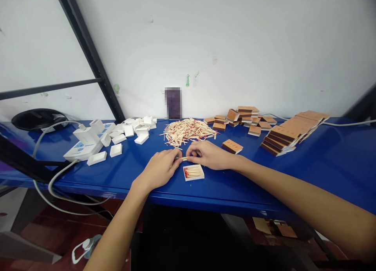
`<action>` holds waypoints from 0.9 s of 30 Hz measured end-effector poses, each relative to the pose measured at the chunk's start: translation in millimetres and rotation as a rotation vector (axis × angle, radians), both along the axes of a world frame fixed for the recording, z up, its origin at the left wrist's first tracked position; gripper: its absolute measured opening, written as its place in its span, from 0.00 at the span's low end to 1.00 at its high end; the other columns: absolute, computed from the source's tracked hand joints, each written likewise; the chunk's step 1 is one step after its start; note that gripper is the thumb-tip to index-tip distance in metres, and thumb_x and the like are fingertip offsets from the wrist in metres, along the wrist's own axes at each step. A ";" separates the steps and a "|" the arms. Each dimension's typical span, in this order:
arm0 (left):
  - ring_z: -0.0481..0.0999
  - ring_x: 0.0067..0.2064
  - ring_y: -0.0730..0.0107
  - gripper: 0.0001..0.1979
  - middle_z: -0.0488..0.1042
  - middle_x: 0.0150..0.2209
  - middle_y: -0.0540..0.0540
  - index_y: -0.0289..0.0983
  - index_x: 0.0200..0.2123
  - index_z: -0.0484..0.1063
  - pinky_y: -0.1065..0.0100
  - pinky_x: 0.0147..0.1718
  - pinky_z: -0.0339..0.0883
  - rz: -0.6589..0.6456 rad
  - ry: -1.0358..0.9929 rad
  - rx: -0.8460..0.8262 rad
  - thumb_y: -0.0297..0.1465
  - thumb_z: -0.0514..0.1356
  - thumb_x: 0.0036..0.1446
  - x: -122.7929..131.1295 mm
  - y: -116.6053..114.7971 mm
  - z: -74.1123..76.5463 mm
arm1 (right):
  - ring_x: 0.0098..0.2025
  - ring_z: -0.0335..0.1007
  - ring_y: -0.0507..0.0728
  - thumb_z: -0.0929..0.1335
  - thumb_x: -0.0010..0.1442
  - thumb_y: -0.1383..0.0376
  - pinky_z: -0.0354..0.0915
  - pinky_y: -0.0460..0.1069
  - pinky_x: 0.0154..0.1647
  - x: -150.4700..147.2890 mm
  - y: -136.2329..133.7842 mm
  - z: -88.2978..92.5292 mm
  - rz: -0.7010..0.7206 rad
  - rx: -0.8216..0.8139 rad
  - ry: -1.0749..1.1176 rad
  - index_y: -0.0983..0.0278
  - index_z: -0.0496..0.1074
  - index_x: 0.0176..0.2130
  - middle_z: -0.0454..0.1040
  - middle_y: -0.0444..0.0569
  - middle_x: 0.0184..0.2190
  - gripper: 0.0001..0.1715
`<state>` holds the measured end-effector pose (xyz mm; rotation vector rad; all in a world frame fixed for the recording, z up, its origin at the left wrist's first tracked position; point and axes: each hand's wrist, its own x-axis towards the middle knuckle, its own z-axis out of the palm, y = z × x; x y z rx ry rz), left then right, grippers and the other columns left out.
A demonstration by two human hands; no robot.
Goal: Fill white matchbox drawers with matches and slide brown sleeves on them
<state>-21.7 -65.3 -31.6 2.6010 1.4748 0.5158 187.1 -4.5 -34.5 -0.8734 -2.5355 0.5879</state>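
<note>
My left hand [163, 165] and my right hand [207, 155] meet over the blue table, fingertips pinched at opposite ends of a few matchsticks [184, 158]. Just below them lies a white matchbox tray [203, 173], partly filled with red-tipped matches [192, 172]. Behind my hands spreads a big loose pile of matches [188, 130]. A closed brown matchbox [232, 146] rests beyond my right wrist. The heads of the held matches are hidden by my fingers.
Several white trays [128, 130] are heaped at left, beside a white power strip [84, 149] with cables. Stacked matchboxes [289, 132] and a looser heap of matchboxes [245, 115] stand at right. A black metal post [91, 51] rises at left; the blue table's [205, 200] front edge is near me.
</note>
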 end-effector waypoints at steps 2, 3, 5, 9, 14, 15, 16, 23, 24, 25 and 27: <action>0.73 0.38 0.63 0.12 0.75 0.36 0.48 0.39 0.40 0.67 0.65 0.38 0.61 0.002 -0.006 0.004 0.36 0.47 0.70 0.0 0.1 0.0 | 0.27 0.59 0.51 0.67 0.63 0.63 0.53 0.47 0.31 1.0 0.6 -0.3 0.003 0.042 -0.033 0.64 0.74 0.35 0.66 0.42 0.24 0.08; 0.73 0.38 0.64 0.12 0.75 0.36 0.48 0.39 0.40 0.67 0.65 0.37 0.61 0.003 -0.010 0.003 0.36 0.47 0.70 0.1 -0.1 0.2 | 0.26 0.59 0.51 0.66 0.63 0.63 0.52 0.47 0.30 1.6 0.4 0.2 0.006 0.048 -0.051 0.64 0.74 0.35 0.66 0.41 0.23 0.08; 0.73 0.37 0.64 0.12 0.75 0.36 0.48 0.39 0.39 0.67 0.65 0.36 0.61 0.006 -0.020 0.001 0.36 0.47 0.70 0.4 -0.9 1.0 | 0.25 0.59 0.51 0.66 0.64 0.63 0.52 0.47 0.30 2.7 -0.8 2.5 0.016 0.037 -0.077 0.64 0.73 0.36 0.66 0.41 0.22 0.08; 0.74 0.37 0.64 0.11 0.75 0.36 0.48 0.39 0.39 0.68 0.66 0.35 0.61 0.018 -0.030 -0.002 0.35 0.48 0.69 0.5 -2.0 1.9 | 0.25 0.58 0.51 0.65 0.65 0.64 0.52 0.47 0.30 4.7 -3.7 7.2 0.031 0.021 -0.104 0.64 0.73 0.37 0.68 0.42 0.23 0.09; 0.73 0.35 0.65 0.11 0.75 0.36 0.48 0.39 0.38 0.67 0.67 0.33 0.59 0.056 -0.034 -0.004 0.34 0.48 0.70 -0.3 -0.4 0.7 | 0.24 0.58 0.50 0.65 0.64 0.64 0.51 0.47 0.29 8.2 -2.5 6.1 0.048 0.061 -0.097 0.64 0.74 0.36 0.68 0.42 0.24 0.09; 0.73 0.35 0.65 0.11 0.75 0.36 0.48 0.39 0.38 0.67 0.67 0.32 0.59 0.067 -0.046 0.001 0.34 0.47 0.70 -0.1 -0.2 0.7 | 0.24 0.58 0.50 0.65 0.64 0.64 0.51 0.47 0.29 8.9 -1.9 5.3 0.045 0.067 -0.093 0.64 0.74 0.36 0.68 0.42 0.24 0.08; 0.73 0.35 0.65 0.11 0.75 0.35 0.49 0.39 0.38 0.66 0.67 0.32 0.58 0.074 -0.064 0.007 0.34 0.47 0.70 0.5 -0.5 1.2 | 0.25 0.58 0.50 0.65 0.64 0.64 0.51 0.47 0.29 9.5 -1.4 4.5 0.043 0.073 -0.090 0.64 0.74 0.36 0.69 0.42 0.24 0.08; 0.73 0.37 0.67 0.12 0.75 0.37 0.49 0.39 0.39 0.68 0.67 0.37 0.61 -0.104 -0.066 -0.021 0.35 0.47 0.71 14.6 -20.2 15.0 | 0.26 0.59 0.51 0.65 0.63 0.65 0.51 0.46 0.29 10.2 0.5 0.3 0.041 0.099 -0.077 0.64 0.73 0.36 0.68 0.43 0.24 0.07; 0.73 0.38 0.66 0.13 0.75 0.38 0.48 0.39 0.39 0.68 0.66 0.38 0.62 -0.122 -0.030 -0.026 0.35 0.47 0.71 16.7 -24.2 17.0 | 0.26 0.59 0.51 0.65 0.64 0.65 0.51 0.46 0.29 10.2 0.6 -0.1 0.044 0.100 -0.074 0.64 0.73 0.36 0.68 0.43 0.24 0.07; 0.74 0.39 0.65 0.13 0.76 0.39 0.48 0.39 0.39 0.70 0.65 0.40 0.63 -0.128 0.002 -0.031 0.34 0.48 0.71 18.3 -27.7 18.5 | 0.26 0.59 0.51 0.65 0.64 0.65 0.52 0.46 0.29 10.2 0.8 -0.6 0.046 0.099 -0.070 0.64 0.73 0.36 0.69 0.43 0.24 0.07; 0.75 0.42 0.63 0.13 0.77 0.41 0.47 0.39 0.40 0.72 0.63 0.45 0.63 -0.125 0.050 -0.040 0.33 0.49 0.70 20.0 -32.6 20.0 | 0.25 0.59 0.51 0.66 0.64 0.65 0.52 0.46 0.29 10.4 1.2 -1.4 0.049 0.096 -0.060 0.64 0.73 0.35 0.68 0.42 0.24 0.07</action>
